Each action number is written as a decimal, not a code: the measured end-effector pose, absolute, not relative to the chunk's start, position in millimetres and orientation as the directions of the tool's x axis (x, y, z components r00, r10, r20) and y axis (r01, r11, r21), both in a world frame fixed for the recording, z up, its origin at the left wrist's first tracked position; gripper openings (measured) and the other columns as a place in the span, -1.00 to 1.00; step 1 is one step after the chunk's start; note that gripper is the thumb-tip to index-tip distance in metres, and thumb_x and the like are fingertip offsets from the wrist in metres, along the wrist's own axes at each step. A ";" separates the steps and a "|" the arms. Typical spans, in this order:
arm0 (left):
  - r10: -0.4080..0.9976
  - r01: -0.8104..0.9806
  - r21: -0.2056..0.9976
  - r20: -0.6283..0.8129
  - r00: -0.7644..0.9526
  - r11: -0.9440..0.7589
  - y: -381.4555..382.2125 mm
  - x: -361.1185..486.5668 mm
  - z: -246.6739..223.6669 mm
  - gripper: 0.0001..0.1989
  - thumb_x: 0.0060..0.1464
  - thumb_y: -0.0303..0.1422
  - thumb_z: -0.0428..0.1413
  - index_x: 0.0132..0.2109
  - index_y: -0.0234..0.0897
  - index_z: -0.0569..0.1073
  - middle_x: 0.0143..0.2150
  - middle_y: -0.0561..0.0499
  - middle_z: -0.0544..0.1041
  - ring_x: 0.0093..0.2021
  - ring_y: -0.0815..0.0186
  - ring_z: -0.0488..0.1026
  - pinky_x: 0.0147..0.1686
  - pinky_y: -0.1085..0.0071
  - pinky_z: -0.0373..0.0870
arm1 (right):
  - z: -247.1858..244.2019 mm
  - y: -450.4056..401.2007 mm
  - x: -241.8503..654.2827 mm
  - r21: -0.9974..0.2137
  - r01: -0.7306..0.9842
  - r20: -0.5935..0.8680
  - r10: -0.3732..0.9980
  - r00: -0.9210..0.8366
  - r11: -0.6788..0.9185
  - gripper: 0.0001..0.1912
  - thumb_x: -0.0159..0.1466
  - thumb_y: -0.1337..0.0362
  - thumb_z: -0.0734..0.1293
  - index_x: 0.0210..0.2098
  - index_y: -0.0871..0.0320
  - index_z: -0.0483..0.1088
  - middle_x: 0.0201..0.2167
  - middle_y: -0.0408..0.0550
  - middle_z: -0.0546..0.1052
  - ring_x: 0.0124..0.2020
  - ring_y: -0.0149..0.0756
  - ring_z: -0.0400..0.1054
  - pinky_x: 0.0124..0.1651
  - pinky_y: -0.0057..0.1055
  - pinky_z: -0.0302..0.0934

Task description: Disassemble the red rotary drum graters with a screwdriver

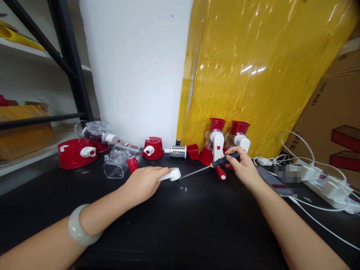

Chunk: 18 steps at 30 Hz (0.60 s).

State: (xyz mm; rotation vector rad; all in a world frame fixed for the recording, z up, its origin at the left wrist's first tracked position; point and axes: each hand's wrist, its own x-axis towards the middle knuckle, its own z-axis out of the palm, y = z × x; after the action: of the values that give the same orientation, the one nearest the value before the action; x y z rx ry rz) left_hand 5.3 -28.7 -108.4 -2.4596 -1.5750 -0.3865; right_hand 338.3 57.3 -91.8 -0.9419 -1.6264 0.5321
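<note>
My left hand point(144, 183) is closed around a white crank handle point(174, 174), whose red grip point(132, 164) sticks out past my knuckles. In my right hand point(243, 167) is a screwdriver point(223, 160) with a black and yellow handle. Its long shaft slants down to the left, and the tip is at the round white end of the crank; whether it touches a screw there I cannot tell. Just below the tip, several small screws point(184, 189) lie on the black table point(197, 228).
Two red and white rotary graters point(216, 140) stand at the back right. A metal grating drum point(178, 151), a red base point(153, 148), a larger red base point(75, 153) and clear plastic housings point(115, 165) line the back. A phone point(274, 182) and a power strip point(329, 191) with cables lie right.
</note>
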 end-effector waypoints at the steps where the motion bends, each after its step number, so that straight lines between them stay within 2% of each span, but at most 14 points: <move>1: 0.854 0.907 -0.032 0.324 0.407 -0.420 -28.5 5.7 -108.7 -0.50 0.16 -0.47 -0.04 0.20 0.01 0.36 0.11 0.01 0.54 0.01 0.11 0.53 -0.11 0.22 0.47 | -92.1 57.3 338.0 -0.761 0.296 0.589 0.806 -0.058 0.577 -0.81 0.18 0.15 0.34 -0.28 0.09 0.31 -0.40 -0.16 0.41 -0.45 -0.34 0.33 -0.37 -0.36 0.35; 10: 0.880 0.927 -0.061 0.295 0.371 -0.370 -28.5 7.3 -108.4 -0.51 0.17 -0.46 -0.05 0.20 0.02 0.37 0.01 -0.01 0.59 -0.04 0.10 0.55 -0.17 0.21 0.49 | -98.8 60.1 339.6 -0.742 0.334 0.583 0.805 -0.107 0.582 -0.77 0.24 0.10 0.32 -0.21 0.09 0.28 -0.38 -0.15 0.41 -0.43 -0.32 0.37 -0.34 -0.33 0.34; 14: 0.883 0.934 0.033 0.339 0.323 -0.355 -26.1 8.2 -107.3 -0.53 0.23 -0.40 -0.09 0.25 -0.08 0.30 0.16 -0.01 0.51 0.06 0.10 0.51 -0.05 0.18 0.47 | -99.0 56.0 339.9 -0.591 0.493 0.611 0.753 -0.243 0.638 -0.77 0.27 0.10 0.32 -0.17 0.09 0.32 -0.33 -0.11 0.47 -0.37 -0.29 0.39 -0.28 -0.32 0.30; 18: 0.895 0.947 0.115 0.377 0.238 -0.300 -24.0 8.6 -105.3 -0.50 0.25 -0.35 -0.11 0.32 -0.21 0.21 0.22 -0.10 0.44 0.09 0.05 0.49 0.01 0.13 0.44 | -98.6 46.1 333.8 -0.387 0.586 0.537 0.691 -0.484 0.712 -0.77 0.24 0.18 0.39 -0.14 0.09 0.38 -0.23 -0.06 0.52 -0.22 -0.22 0.42 -0.14 -0.29 0.30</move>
State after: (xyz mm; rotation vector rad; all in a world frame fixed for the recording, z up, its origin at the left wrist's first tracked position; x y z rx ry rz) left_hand 8.6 -24.0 -105.3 -2.3604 -1.7692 -0.5692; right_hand 333.8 46.1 -98.6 -0.9661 -2.2272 0.1965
